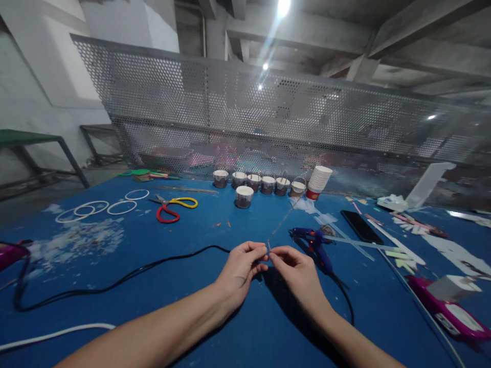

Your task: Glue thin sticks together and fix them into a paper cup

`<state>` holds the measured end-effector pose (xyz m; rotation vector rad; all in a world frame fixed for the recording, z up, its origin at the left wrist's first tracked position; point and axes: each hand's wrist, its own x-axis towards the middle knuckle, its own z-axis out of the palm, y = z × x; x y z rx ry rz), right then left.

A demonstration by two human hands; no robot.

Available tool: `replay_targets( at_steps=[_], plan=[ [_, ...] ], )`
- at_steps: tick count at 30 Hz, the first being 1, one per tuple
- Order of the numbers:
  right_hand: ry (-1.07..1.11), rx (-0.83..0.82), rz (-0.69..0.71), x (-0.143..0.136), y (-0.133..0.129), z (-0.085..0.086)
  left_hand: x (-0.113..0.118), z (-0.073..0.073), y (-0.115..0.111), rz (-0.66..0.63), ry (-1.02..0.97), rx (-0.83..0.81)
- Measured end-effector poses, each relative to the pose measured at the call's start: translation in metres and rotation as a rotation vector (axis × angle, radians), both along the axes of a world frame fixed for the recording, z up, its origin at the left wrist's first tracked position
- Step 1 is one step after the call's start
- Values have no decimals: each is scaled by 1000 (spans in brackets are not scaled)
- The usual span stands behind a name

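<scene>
The left hand (242, 261) and right hand (294, 268) meet low in the middle of the view, over the blue bench (184, 312). Each grip is nearly closed, thumb against forefinger, pinching a thin, pale strand (269, 246) that stands up between the fingertips; exactly where each finger presses is too small to tell.

No writing can be read anywhere. The cup stack (319, 180), white and ribbed by its nested rims, leans a little and has a red band at the bottom whose pale print is illegible. Beside it runs a row of small tubs (267, 185), white-rimmed with dark, uneven lower walls, and one more tub (244, 197) sits in front of them.

Just right of the right hand lies the glue gun (316, 247), blue plastic with a small red light, a translucent stick (362, 242) reaching out behind it and a black cord below. Past it is a phone (361, 226), glossy, black and unmarked on the side that shows. At the far right, a magenta device (447, 309) has a pale oval panel; any lettering is blurred.

On the left are scissors (172, 208) with one red and one yellow loop handle, slim white rings (121, 207), some overlapping, and flaky scraps (82, 240). A perforated metal screen (238, 112) stands behind the bench.
</scene>
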<state>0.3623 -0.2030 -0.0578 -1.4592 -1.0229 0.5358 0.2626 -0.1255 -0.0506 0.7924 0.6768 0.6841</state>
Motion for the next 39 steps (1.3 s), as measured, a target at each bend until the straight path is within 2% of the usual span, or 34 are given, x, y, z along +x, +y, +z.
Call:
replay_targets(
  at_steps=[10, 17, 21, 26, 29, 32, 33, 36, 39],
  plan=[
    [-43, -25, -21, 1, 1, -2, 1, -2, 1, -2, -28, 38],
    [-119, -26, -16, 1, 0, -2, 0, -1, 2, 62, -72, 60],
    [-222, -14, -25, -2, -1, 0, -2, 6, 3, 68, -140, 38],
    [-433, 3, 11, -2, -3, -2, -2, 11, 11, 32, -149, 123],
    [-647, 140, -9, 5, -8, 5, -2, 13, 20, -7, -107, 223],
    [-998, 391, -154, 16, -13, 25, -7, 22, 27, -47, 19, 409],
    [-1126, 429, -203, 20, -13, 32, -9, 26, 29, -66, 73, 488],
    [-1379, 350, -226, 29, -8, 49, -17, 40, 32, -121, 187, 730],
    [-1310, 212, -83, 33, 1, 51, -24, 49, 35, -131, 236, 887]
  ],
)
